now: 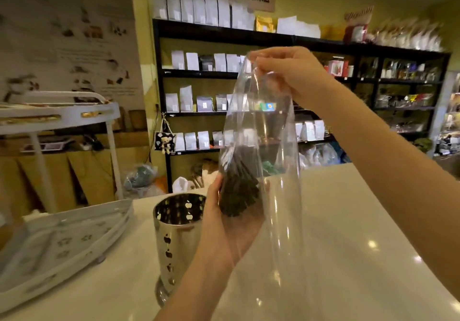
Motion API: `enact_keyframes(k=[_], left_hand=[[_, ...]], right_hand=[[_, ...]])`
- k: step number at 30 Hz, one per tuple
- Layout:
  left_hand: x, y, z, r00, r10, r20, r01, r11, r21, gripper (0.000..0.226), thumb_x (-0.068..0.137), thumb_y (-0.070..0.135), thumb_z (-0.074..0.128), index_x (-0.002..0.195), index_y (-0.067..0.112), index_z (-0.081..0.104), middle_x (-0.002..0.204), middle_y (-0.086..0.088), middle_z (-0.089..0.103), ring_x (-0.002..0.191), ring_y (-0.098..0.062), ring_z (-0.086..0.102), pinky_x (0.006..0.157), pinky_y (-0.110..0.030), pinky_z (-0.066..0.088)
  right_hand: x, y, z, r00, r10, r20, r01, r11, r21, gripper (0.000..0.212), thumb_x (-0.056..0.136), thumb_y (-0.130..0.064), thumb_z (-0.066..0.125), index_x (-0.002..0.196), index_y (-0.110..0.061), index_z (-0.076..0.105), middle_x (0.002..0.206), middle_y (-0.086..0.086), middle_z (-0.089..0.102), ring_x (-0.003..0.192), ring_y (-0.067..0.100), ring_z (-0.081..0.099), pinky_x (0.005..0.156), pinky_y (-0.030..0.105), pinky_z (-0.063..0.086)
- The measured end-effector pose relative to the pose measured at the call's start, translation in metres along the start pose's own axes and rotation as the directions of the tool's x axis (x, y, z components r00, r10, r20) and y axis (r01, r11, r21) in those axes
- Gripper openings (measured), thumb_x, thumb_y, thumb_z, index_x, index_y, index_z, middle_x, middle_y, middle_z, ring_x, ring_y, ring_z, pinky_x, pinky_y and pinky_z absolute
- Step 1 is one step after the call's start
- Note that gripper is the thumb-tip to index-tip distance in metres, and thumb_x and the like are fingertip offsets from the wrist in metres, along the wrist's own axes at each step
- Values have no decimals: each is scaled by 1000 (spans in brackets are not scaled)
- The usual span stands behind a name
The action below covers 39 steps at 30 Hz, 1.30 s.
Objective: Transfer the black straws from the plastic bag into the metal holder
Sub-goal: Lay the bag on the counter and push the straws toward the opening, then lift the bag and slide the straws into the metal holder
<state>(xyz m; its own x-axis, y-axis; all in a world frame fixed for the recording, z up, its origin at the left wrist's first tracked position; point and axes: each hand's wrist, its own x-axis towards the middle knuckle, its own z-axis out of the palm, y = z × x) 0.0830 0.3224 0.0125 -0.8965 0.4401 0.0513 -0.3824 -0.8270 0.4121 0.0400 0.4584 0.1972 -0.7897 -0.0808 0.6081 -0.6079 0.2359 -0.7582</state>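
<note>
A clear plastic bag (pixel 263 126) hangs upright above the white counter. My right hand (pixel 291 74) pinches its top end. Inside the bag a bundle of black straws (pixel 240 184) points down and toward me. My left hand (pixel 229 223) cups the lower ends of the straws through the plastic, thumb on the left side. The metal holder (pixel 174 241), a shiny cylinder with apple-shaped cut-outs, stands on the counter just left of my left wrist. No straws show at its open rim, and its bottom is hidden.
A white perforated tray (pixel 62 246) lies on the counter (pixel 361 221) at the left. A white cart (pixel 57 114) stands behind it. Black shelves (pixel 224 34) with bags and jars line the back wall.
</note>
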Motion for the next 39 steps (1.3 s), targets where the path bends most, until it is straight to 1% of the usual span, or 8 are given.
enact_keyframes(k=[7, 13, 17, 22, 29, 34, 36, 39], left_hand=[[17, 92, 18, 985, 106, 133, -115, 991, 61, 60, 76, 40, 60, 128, 14, 48, 105, -20, 65, 103, -25, 60, 73, -41, 58], [37, 167, -11, 993, 109, -54, -96, 976, 196, 68, 67, 33, 75, 126, 14, 48, 124, -17, 58, 107, -29, 61, 81, -50, 53], [57, 195, -26, 969, 153, -193, -53, 893, 447, 69, 57, 24, 78, 121, 13, 55, 102, -14, 66, 86, -30, 66, 71, -44, 50], [87, 205, -30, 943, 216, -253, -36, 822, 569, 43, 68, 18, 69, 109, 8, 57, 75, -11, 73, 63, -23, 70, 65, -32, 54], [132, 221, -33, 950, 209, -233, -4, 753, 658, 73, 51, 18, 79, 119, 9, 53, 85, -9, 72, 72, -23, 70, 67, -37, 54], [141, 221, -27, 959, 212, -191, -25, 728, 685, 24, 77, 12, 62, 100, 8, 58, 67, -7, 73, 59, -18, 70, 54, -29, 57], [141, 218, -25, 958, 222, -180, -34, 716, 698, 26, 78, 11, 62, 104, 6, 57, 66, -8, 73, 58, -18, 70, 49, -27, 56], [142, 217, -20, 948, 266, -175, -41, 649, 760, 21, 78, 10, 63, 97, 6, 56, 57, -4, 71, 52, -16, 69, 47, -24, 55]], right_hand=[[40, 1, 4, 998, -65, 4, 63, 985, 161, 20, 91, -13, 53, 109, -12, 63, 70, -3, 68, 37, 5, 45, 35, 16, 35], [67, 44, 21, 994, 103, 45, -103, 995, 4, 18, 88, -19, 59, 101, -10, 66, 78, -2, 72, 32, 4, 42, 33, 13, 36], [81, 77, 31, 972, 222, 79, -207, 966, -156, 19, 83, -24, 65, 94, -9, 70, 91, 6, 72, 33, 4, 42, 34, 14, 37], [94, 92, 36, 971, 225, 77, -219, 973, -76, 17, 84, -18, 63, 97, -7, 67, 62, -3, 72, 31, 3, 38, 30, 13, 33], [104, 114, 34, 985, 170, -10, -170, 985, -1, 9, 85, -16, 62, 92, -13, 67, 62, -4, 72, 33, 4, 43, 33, 14, 38], [91, 142, 29, 985, 149, -81, -148, 989, 21, 7, 86, -19, 61, 88, -16, 67, 64, -6, 73, 36, 8, 40, 37, 15, 36], [85, 148, 27, 986, 142, -90, -134, 987, 84, 7, 83, -22, 64, 86, -17, 68, 65, -4, 74, 40, 13, 44, 43, 21, 41], [74, 151, 26, 980, 154, -124, -131, 976, 171, 32, 59, -40, 76, 82, -18, 71, 75, 4, 75, 67, 37, 47, 78, 56, 44]])
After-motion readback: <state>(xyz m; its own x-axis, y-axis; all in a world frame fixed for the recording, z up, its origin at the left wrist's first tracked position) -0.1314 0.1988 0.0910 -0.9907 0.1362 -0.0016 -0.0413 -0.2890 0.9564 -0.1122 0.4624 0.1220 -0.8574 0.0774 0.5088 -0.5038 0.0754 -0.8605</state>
